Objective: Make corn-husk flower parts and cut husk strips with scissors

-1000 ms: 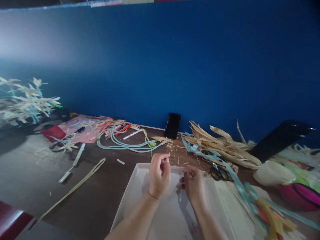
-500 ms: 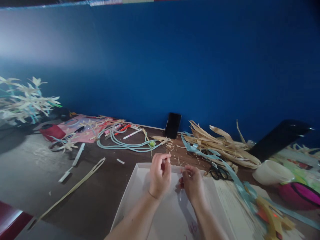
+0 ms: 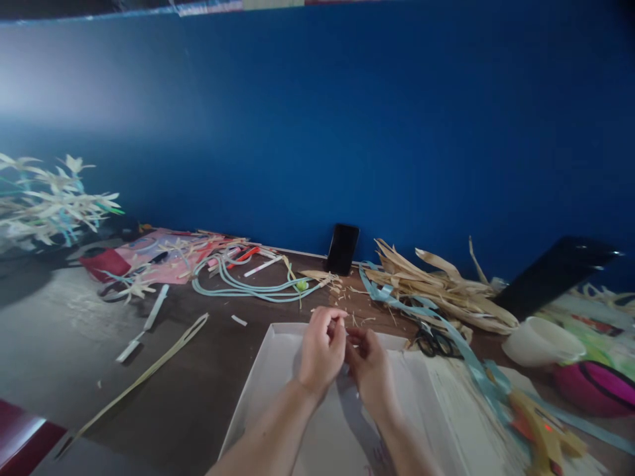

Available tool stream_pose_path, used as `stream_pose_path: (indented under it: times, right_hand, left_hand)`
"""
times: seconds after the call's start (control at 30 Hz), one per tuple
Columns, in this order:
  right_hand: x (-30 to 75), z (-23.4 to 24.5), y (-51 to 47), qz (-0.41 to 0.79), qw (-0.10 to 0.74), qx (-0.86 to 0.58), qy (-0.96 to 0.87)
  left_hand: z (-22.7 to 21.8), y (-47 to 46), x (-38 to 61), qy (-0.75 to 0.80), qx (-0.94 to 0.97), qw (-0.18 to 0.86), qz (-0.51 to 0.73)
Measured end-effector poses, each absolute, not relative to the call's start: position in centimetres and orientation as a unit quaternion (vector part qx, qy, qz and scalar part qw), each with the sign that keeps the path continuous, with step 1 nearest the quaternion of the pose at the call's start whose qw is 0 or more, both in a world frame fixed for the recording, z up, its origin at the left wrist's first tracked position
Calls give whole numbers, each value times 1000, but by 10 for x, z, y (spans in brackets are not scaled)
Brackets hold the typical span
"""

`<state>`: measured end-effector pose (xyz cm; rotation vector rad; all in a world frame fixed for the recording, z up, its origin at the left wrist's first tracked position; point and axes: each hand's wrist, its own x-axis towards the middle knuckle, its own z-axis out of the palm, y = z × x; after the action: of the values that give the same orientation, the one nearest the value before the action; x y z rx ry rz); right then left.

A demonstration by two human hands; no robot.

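My left hand (image 3: 323, 349) is over the far part of a shallow white box lid (image 3: 268, 370), its fingers curled into a pinch. Close beside it, my right hand (image 3: 370, 363) has its fingertips pressed together, nearly touching the left ones. Whatever lies between the fingers is too small or too hidden to make out. Faint writing shows on the floor of the lid near my right forearm. Beyond the lid, small dry scraps (image 3: 354, 304) are scattered on the dark table.
At the right lie dried corn husks (image 3: 426, 284), black scissors (image 3: 436, 340), light-blue ribbon (image 3: 469, 360), a yellow glue gun (image 3: 543, 430) and a white cup (image 3: 543, 342). A phone (image 3: 343, 249) leans on the blue wall. Leftward are blue cords (image 3: 248, 289), a looped strip (image 3: 143, 377) and husk flowers (image 3: 54, 198).
My right hand has moved left and my left hand slightly right, so their fingertips now come together. The things on the table stay where they were.
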<state>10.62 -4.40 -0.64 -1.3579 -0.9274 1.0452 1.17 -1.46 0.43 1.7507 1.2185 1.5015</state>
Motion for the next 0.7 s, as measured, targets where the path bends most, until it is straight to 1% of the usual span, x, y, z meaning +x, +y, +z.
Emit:
stream_pose_path:
  times: [0.13,0.27,0.57,0.7]
  right_hand:
    - [111,-5,-42,458,585,-564,-359]
    - [112,-9,-39,457,607,-535,-369]
    - [111,-15,-39,391,598,-576,-397]
    - [112,-6,-43,356,597,-612,-378]
  left_hand:
    - [-1,-13,15,449,667,278,526]
    - [-5,-13,18,453,674,282,511]
    - [-16,-7,19,456,668,289,512]
    - [-18,-6,20,488,625,304,529]
